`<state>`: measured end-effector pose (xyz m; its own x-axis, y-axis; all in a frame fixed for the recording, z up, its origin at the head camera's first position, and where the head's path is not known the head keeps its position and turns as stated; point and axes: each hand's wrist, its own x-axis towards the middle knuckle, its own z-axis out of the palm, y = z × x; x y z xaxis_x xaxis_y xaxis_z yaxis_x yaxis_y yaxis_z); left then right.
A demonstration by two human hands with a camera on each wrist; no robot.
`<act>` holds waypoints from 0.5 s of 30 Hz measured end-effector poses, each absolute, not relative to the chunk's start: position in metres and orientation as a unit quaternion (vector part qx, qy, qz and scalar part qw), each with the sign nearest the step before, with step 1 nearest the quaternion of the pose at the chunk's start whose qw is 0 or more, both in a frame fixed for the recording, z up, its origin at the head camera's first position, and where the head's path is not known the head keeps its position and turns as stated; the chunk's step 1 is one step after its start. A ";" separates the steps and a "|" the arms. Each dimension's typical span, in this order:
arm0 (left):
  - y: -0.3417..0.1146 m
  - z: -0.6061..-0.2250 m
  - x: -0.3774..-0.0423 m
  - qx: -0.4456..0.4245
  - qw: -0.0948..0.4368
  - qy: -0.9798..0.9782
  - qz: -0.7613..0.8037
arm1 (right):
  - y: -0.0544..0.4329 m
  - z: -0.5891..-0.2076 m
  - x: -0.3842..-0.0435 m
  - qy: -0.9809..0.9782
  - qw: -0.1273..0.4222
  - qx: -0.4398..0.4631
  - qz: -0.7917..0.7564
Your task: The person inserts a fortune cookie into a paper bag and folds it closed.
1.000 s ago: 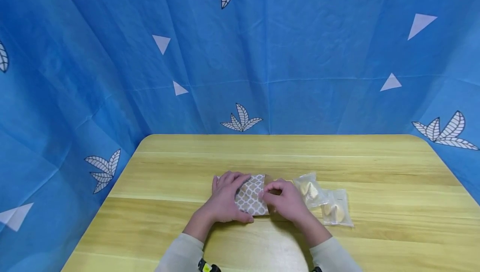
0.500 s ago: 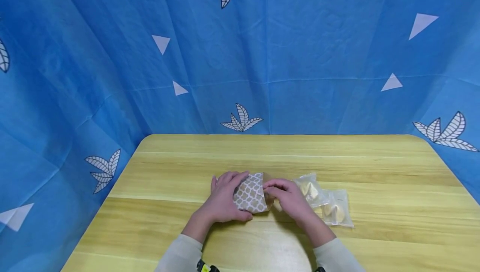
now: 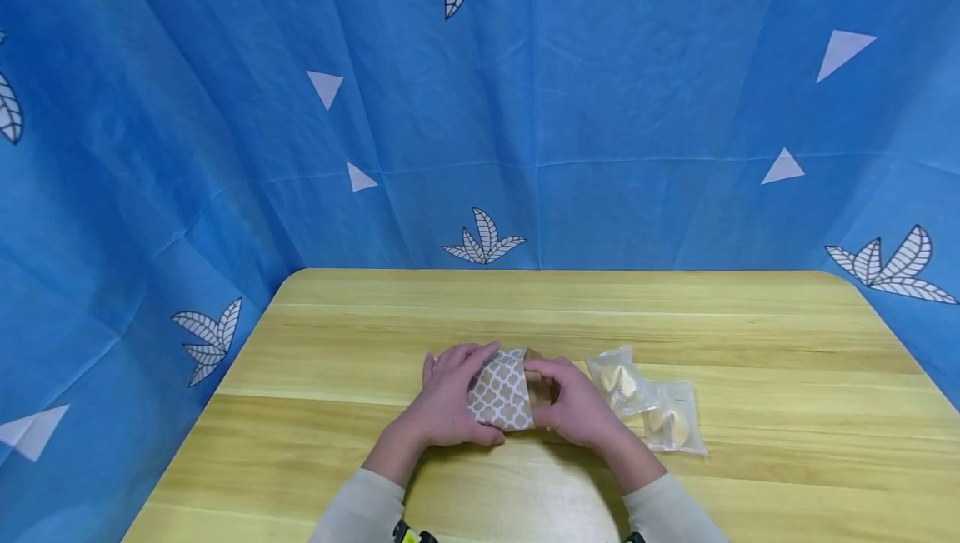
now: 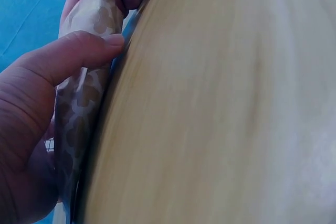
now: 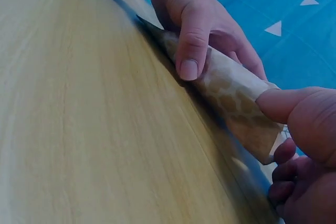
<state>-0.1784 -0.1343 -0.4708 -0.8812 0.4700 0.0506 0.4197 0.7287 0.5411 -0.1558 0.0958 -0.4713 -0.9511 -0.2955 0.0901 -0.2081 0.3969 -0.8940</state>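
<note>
A brown paper bag with a white lattice pattern lies on the table, its opening toward the right. My left hand holds it across the body, thumb along the near edge and fingers at the far edge; the left wrist view shows that thumb pressing the bag's side. At the opening, my right hand grips the mouth's edge. In the right wrist view its thumb lies against the paper with the other fingers curled near the rim. The inside of the bag is mostly hidden.
Two clear packets, each holding what look like pale folded cookies, lie right of my right hand: one packet farther back, the other nearer. They touch or overlap. The wooden table ends at a blue patterned curtain.
My right thumb and fingers have spread from a pinch to a wider hold at the bag's mouth, which has opened more. The left hand has barely moved. The packets stay put.
</note>
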 end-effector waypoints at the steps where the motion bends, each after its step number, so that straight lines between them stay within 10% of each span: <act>1: -0.134 -0.471 -0.178 0.241 0.046 0.929 0.278 | 0.096 -0.472 -0.156 0.834 0.045 -0.155 -0.527; 15: -0.135 -0.472 -0.179 0.251 0.047 0.926 0.278 | 0.100 -0.470 -0.156 0.821 0.059 -0.166 -0.544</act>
